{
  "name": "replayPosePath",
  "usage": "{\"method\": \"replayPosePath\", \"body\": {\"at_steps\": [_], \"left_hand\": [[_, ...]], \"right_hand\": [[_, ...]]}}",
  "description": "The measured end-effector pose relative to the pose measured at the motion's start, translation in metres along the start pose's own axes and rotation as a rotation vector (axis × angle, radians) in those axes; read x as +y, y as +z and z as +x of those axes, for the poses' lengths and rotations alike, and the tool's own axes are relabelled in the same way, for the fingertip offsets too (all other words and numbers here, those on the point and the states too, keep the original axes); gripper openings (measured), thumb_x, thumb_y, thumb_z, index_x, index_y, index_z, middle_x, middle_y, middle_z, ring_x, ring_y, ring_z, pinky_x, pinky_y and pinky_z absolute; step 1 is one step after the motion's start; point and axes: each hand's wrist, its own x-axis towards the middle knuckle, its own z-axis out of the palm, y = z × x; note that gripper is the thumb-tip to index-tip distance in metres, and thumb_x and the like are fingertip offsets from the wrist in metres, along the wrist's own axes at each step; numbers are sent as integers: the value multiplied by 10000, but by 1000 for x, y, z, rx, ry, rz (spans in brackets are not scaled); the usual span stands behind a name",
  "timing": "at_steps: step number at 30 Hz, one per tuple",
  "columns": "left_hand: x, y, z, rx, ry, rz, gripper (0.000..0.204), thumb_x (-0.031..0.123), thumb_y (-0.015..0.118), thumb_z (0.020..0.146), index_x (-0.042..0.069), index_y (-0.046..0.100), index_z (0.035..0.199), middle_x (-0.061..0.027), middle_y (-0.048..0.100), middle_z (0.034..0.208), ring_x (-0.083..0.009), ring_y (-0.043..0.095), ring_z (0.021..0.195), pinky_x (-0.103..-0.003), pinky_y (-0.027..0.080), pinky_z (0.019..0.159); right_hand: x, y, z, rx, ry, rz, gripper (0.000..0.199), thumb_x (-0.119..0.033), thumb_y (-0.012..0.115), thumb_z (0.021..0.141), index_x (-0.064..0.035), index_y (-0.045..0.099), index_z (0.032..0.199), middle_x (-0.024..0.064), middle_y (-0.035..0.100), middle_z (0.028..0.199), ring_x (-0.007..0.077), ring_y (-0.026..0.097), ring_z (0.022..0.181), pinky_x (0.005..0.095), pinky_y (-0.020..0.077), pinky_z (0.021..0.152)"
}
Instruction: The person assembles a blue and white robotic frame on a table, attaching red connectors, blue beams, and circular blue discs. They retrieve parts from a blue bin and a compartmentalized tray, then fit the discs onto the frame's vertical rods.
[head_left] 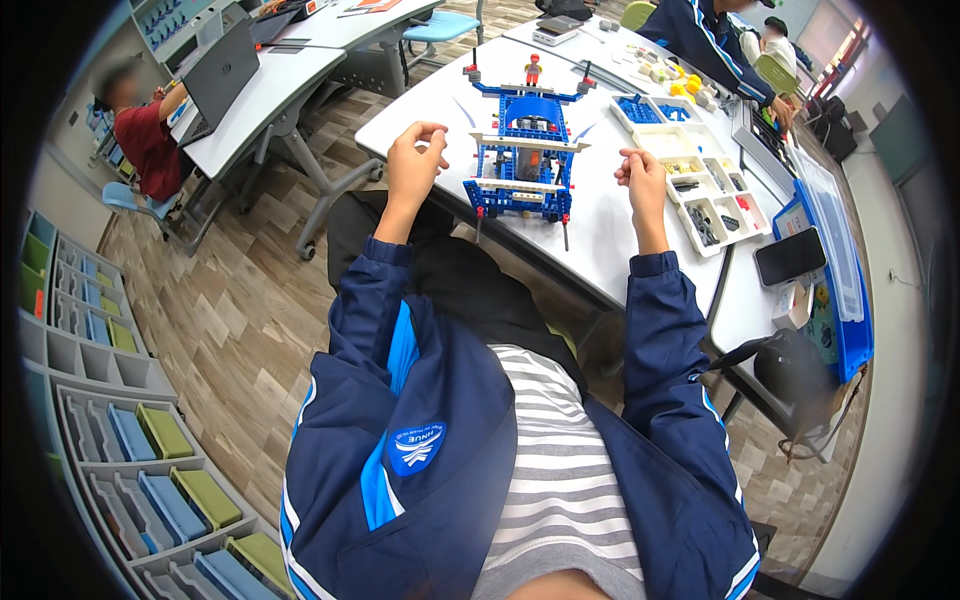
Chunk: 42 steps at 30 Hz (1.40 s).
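Observation:
A blue and white building-brick model (520, 150) stands on the white table, close to its near edge. It has an orange-brown part in its middle, black rods at its corners and a small red minifigure (533, 69) on its far end. My left hand (413, 168) hovers just left of the model, its fingers loosely bent and apart, with nothing seen in them. To the right of the model is my right hand (643, 187), its fingers curled together in a pinch. Whatever they may hold is too small to tell. Neither hand touches the model.
A white sorting tray (668, 146) with small parts lies right of the model. Beyond it are loose yellow and white bricks (683, 82). A black phone (790, 257) rests by a blue bin (853, 340). A co-worker's hand (781, 112) reaches in at the far right.

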Motion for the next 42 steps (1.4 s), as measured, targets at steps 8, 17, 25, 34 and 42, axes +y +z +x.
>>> {"method": "replayPosePath", "body": {"at_steps": [8,17,25,34,42], "left_hand": [[28,4,5,146,519,213,466,13,593,888,101,579,1345,-125,614,1247,-149,683,843,-256,541,654],[21,17,7,59,388,104,514,135,695,887,42,542,1368,-189,597,1320,-242,680,1038,-301,583,760],[-6,26,11,-212,7,-242,521,111,716,875,-83,535,1323,-192,658,1211,-241,649,1106,-333,549,918],[-24,21,11,-228,13,-403,383,119,680,941,-36,550,1267,-134,653,1181,-204,651,1085,-319,539,924],[-31,32,6,-36,23,-417,269,106,788,850,2,593,1002,-110,665,1022,-214,676,983,-320,553,850]], "right_hand": [[-20,10,-6,-13,-388,-186,313,-74,405,958,-22,672,1114,4,508,767,95,460,645,265,391,603],[-27,27,-17,-50,-366,-269,367,-258,715,941,-15,655,1210,-76,331,711,42,338,650,228,277,571],[-15,32,-16,-401,-53,-150,458,-287,784,880,-20,628,1217,-89,355,740,23,381,661,197,330,567],[-9,29,-11,-393,-10,-161,545,-304,822,842,-27,597,1254,-89,386,734,22,410,653,203,341,561],[3,29,-6,-327,-102,-212,405,-296,841,826,-74,601,1065,-98,411,692,20,398,621,199,327,544]]}}
